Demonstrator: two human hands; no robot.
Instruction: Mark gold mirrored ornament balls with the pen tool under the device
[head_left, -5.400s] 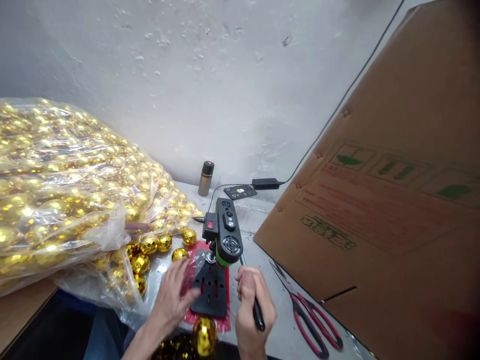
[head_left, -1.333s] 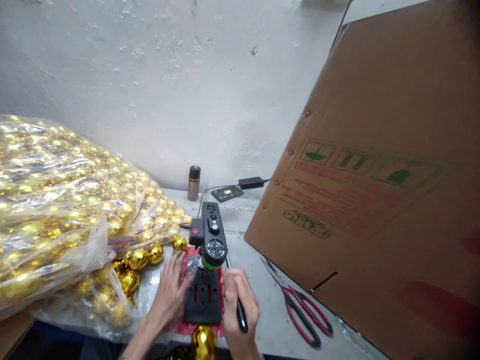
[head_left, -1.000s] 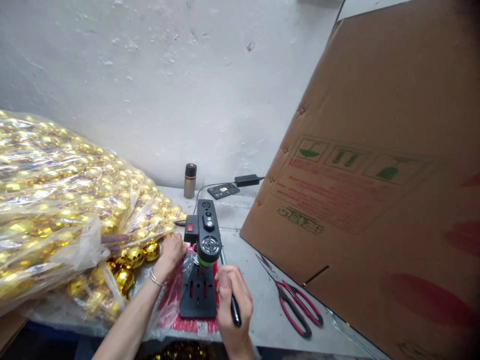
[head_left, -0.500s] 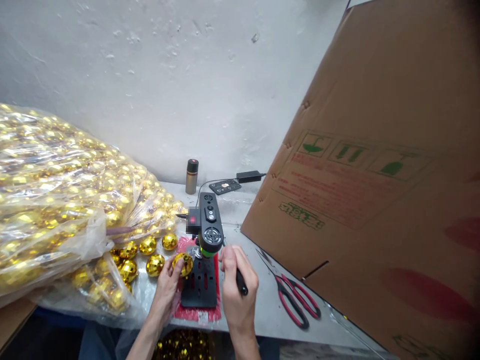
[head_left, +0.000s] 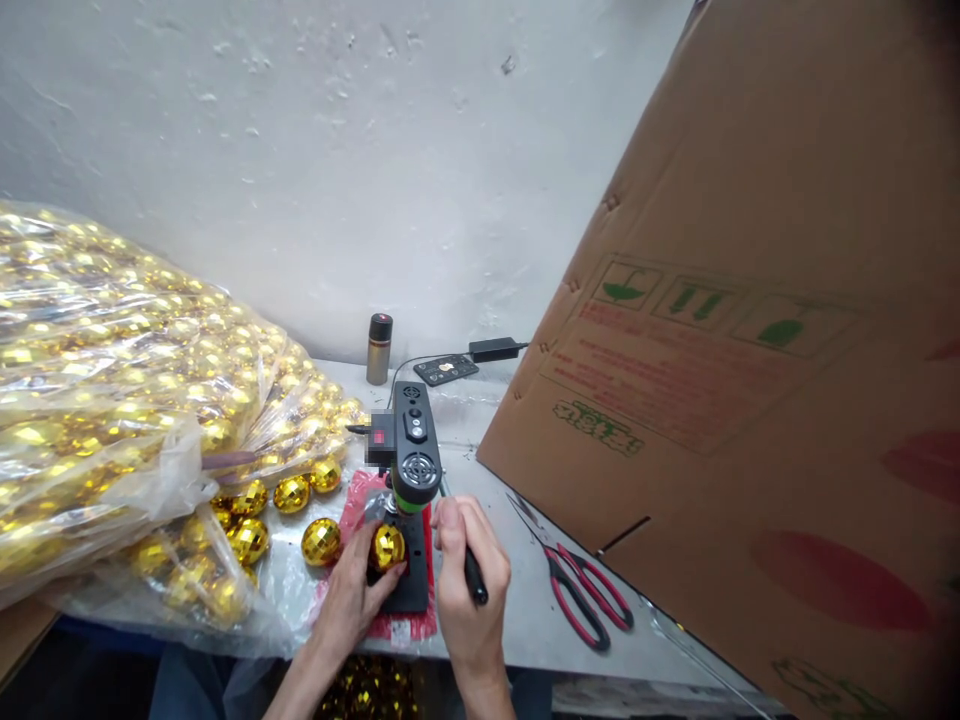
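Ball point(head_left: 389, 548) btwn L hand point(head_left: 349, 588) thumb & fingers, over base plate point(head_left: 411, 592); machine head point(head_left: 415, 440) just past fingertips. Lever point(head_left: 476, 582) in R hand point(head_left: 472, 600) fingers; scissors point(head_left: 581, 568), then carton point(head_left: 720, 330), R of them. Loose balls point(head_left: 321, 541) L of L fingers, bag point(head_left: 142, 350) farther L. Bottle point(head_left: 379, 350), adapter point(head_left: 493, 349) well bhd.

Looks like a small workshop: black bench machine point(head_left: 417, 435) with lever point(head_left: 475, 578) sits on grey worktable point(head_left: 536, 625), big clear bag point(head_left: 180, 470) is stuffed with gold mirrored balls point(head_left: 321, 541), more lie loose, plus printed cardboard box point(head_left: 720, 300), large scissors point(head_left: 589, 592), rough scuffed wall point(head_left: 360, 180) behind.
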